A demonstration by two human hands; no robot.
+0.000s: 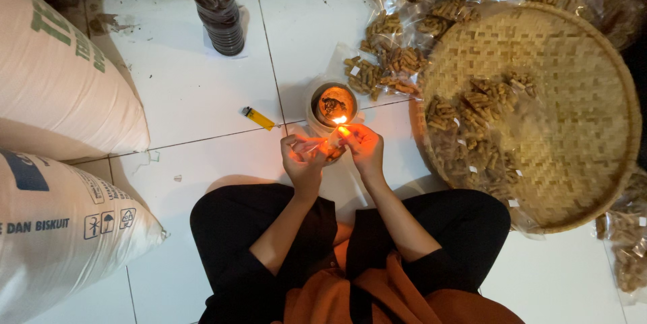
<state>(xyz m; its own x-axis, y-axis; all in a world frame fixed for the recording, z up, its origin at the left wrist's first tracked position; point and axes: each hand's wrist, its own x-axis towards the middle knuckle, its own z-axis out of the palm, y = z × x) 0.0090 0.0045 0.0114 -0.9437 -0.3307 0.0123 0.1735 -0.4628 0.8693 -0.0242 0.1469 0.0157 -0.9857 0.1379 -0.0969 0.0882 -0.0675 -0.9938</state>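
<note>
I sit cross-legged on a white tile floor. My left hand [303,159] and my right hand [364,149] together pinch a small clear plastic packet [330,142], lit orange. Its upper edge is at a small flame [339,120]. The flame burns at the near rim of a round white cup lamp [332,104] standing on the floor just beyond my fingers. What the packet holds is hidden by my fingers.
A yellow lighter [259,118] lies left of the lamp. A dark bottle with a green cap [217,7] stands at the back. A round woven tray [573,95] at the right carries snack packets [472,115]; more packets [387,68] lie behind the lamp. Two large white sacks [60,75] [60,230] are at the left.
</note>
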